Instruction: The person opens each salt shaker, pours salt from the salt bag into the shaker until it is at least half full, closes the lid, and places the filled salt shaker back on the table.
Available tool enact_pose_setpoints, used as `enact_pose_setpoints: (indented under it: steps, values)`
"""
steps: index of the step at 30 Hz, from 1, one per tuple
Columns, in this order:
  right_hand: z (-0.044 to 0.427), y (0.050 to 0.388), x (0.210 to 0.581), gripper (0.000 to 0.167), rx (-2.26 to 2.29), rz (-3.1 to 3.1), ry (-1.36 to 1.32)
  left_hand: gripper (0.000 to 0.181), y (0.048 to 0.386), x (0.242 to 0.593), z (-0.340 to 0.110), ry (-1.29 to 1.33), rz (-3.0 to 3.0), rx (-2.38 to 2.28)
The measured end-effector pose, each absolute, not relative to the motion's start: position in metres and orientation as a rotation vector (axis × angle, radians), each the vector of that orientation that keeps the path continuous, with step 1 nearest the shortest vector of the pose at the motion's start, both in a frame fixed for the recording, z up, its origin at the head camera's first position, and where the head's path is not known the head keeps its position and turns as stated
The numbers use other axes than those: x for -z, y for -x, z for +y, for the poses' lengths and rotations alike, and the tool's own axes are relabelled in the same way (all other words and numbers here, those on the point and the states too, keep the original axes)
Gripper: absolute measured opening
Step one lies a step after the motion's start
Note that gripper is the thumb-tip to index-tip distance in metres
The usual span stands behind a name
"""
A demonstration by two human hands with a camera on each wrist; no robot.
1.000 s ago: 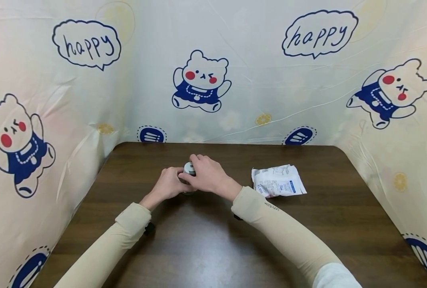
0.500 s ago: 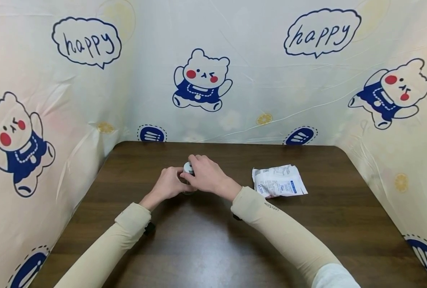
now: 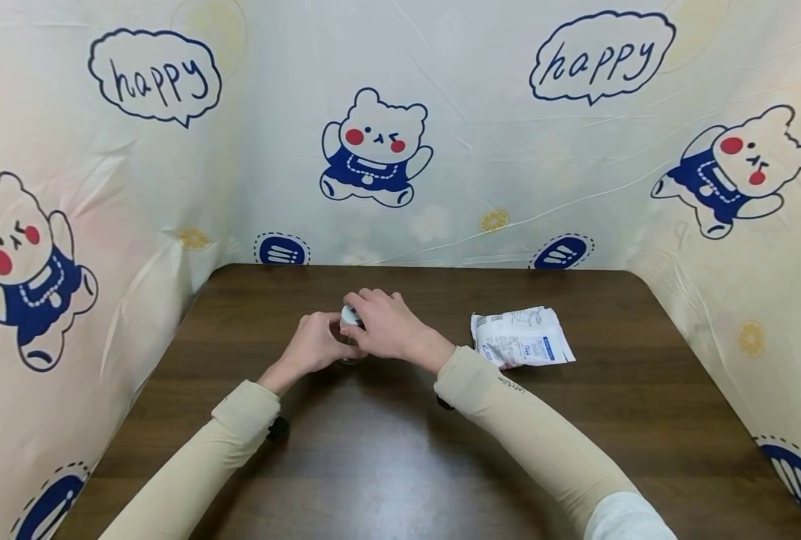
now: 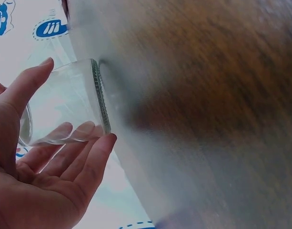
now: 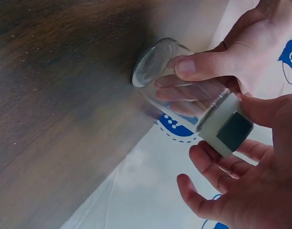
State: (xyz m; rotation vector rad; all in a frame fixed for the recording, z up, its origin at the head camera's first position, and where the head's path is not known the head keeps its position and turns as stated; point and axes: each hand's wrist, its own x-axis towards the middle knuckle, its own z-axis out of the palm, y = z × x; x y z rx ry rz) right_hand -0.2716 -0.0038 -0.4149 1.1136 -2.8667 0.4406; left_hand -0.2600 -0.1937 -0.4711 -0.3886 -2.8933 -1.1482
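A clear glass jar (image 4: 65,102) stands on the table's far half, left of centre, topped by a pale lid (image 3: 349,315). The right wrist view shows a dark square patch (image 5: 235,131) on the lid. My left hand (image 3: 314,346) grips the glass body, its thumb (image 5: 203,65) on one side and its fingers wrapped along the other. From the right, my right hand (image 3: 390,328) holds the lid between thumb and fingers. In the head view both hands cover most of the glass. Nothing is visible inside the jar.
To the right of the hands, a white printed packet (image 3: 523,337) lies flat on the brown wooden table (image 3: 400,450). A patterned cloth (image 3: 468,150) hangs around the table's back and sides.
The fingers of my right hand have shifted slightly left over the lid. My left hand keeps its grip on the jar. The head view has moved a little.
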Motion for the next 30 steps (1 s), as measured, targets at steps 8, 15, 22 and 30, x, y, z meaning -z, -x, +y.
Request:
enact_pose_setpoints:
  steps: [8,15,22,30]
  values:
    - [-0.005,0.2716,0.4179,0.052,-0.521,-2.822,-1.003,0.038,0.258,0.4693,-0.1922,0.349,-2.913,1.136]
    - [-0.0051,0.271,0.4187,0.048,-0.57,-2.811,-0.953,0.039,0.2587,0.4672,-0.1913,0.339,-2.938,1.141]
    - [-0.0057,0.2723,0.4186,0.046,-0.6,-2.827,-0.982,0.038,0.2597,0.4682,-0.1919,0.333,-2.931,1.147]
    - [-0.0041,0.2725,0.4132,0.042,-0.54,-2.837,-1.087,0.043,0.2615,0.4707,-0.193,0.358,-2.917,1.135]
